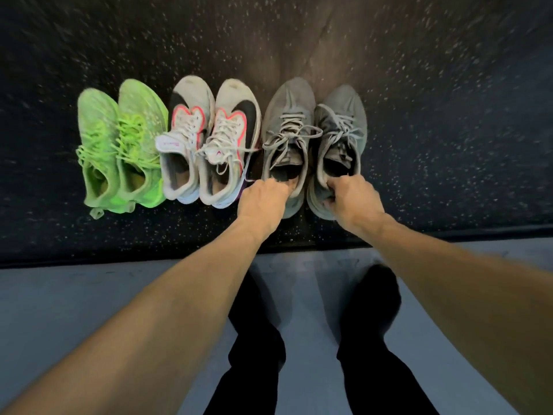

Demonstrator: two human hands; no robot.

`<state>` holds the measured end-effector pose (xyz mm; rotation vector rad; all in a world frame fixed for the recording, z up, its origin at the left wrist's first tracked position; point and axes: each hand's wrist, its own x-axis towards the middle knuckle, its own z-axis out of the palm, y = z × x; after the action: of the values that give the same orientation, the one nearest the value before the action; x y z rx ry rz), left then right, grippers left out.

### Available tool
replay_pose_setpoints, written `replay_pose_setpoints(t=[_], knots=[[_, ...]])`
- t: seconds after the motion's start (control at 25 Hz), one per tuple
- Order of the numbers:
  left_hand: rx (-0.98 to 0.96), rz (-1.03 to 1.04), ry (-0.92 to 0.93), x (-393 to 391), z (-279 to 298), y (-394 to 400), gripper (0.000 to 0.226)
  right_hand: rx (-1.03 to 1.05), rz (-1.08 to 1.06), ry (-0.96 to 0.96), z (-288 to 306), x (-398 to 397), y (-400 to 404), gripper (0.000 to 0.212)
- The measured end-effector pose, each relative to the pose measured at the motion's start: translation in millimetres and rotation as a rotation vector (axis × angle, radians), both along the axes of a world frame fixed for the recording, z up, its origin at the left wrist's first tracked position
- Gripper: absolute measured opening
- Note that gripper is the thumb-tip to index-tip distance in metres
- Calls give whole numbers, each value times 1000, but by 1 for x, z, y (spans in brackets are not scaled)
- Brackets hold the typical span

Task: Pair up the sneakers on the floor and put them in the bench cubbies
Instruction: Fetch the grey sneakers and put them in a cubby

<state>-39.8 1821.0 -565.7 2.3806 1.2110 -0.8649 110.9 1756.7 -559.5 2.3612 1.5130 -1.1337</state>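
A: Nearest the lens, two bare forearms reaching forward over dark trouser legs (371,339) and pale floor (89,295).

B: Hands?

A: Left hand (263,202) has fingers curled into the heel opening of the left grey sneaker (288,130), gripping its collar. Right hand (353,202) likewise grips the heel collar of the right grey sneaker (341,136). Fingertips hidden inside both.

B: Where do the greys sit?

A: On the dark speckled mat (449,145), side by side, toes pointing away, at the right end of a row.

B: Neighbours?

A: Just left, a white pair (209,139) with black and pink trim; its near shoe touches the left grey, laces trailing toward it. Farther left, a green pair (119,145), pressed against the white. All six blurred.

B: Obstructions?

A: Left wrist covers the gap by the white heel. No bench in view.
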Motion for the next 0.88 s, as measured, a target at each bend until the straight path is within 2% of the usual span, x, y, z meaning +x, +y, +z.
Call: replay_pose_setpoints(t=[0.24, 0.52, 0.68, 0.88], knots=[[-16, 66, -119, 33, 176, 35, 29, 75, -30, -4, 170, 25, 20, 10], [128, -32, -155, 67, 423, 52, 17, 217, -85, -34, 409, 52, 27, 12], [202, -62, -184, 81, 569, 44, 19, 349, -107, -30, 547, 65, 13, 12], [351, -74, -245, 96, 693, 20, 23, 469, -87, -83, 674, 82, -10, 16]])
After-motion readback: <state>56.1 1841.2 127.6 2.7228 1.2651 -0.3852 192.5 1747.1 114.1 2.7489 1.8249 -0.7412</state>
